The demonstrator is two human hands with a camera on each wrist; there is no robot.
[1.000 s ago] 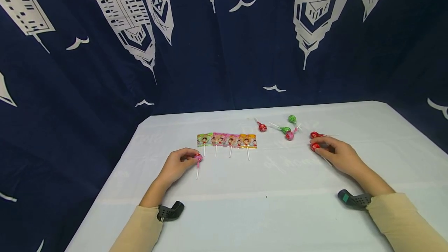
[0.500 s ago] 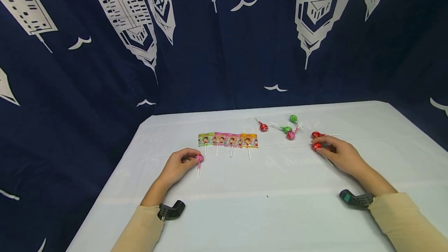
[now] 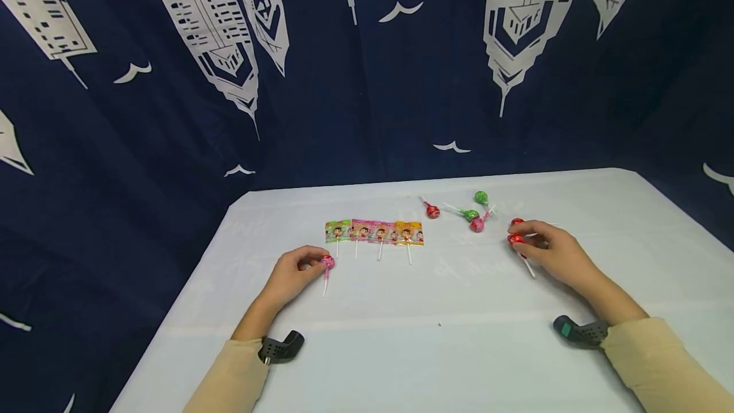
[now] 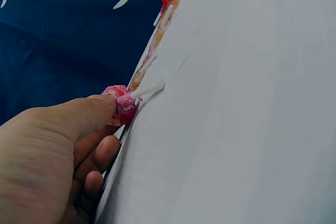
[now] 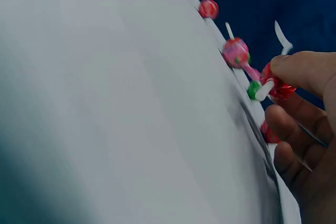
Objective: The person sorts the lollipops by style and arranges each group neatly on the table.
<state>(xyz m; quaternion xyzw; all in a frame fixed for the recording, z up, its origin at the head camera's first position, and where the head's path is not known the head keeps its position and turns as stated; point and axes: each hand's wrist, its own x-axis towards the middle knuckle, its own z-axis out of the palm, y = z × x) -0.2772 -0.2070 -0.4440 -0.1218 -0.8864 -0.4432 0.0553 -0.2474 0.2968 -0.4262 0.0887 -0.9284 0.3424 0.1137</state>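
Between thumb and fingers my left hand (image 3: 295, 273) pinches a pink-wrapped lollipop (image 3: 327, 262) by its round head, the white stick pointing toward me. In the left wrist view the thumb presses on the pink wrapper (image 4: 122, 103). Over on the right side, my right hand (image 3: 553, 255) pinches a red-wrapped lollipop (image 3: 516, 240) by the head. Its stick points down toward the front. Just behind those fingers lies another red lollipop (image 3: 517, 222), partly hidden by the hand. In the right wrist view the held red lollipop (image 5: 278, 82) shows under the thumb.
A row of flat lollipops in green, pink and orange wrappers (image 3: 373, 231) lies on the white table (image 3: 401, 349). Farther back are a red lollipop (image 3: 432, 211), green lollipops (image 3: 481, 197) and a pink lollipop (image 3: 477, 224). A dark blue patterned curtain (image 3: 355, 113) hangs behind.
The red lollipop in my right hand has turned, so its stick points more toward me, and that hand has shifted slightly. My left hand keeps its hold on the pink lollipop.
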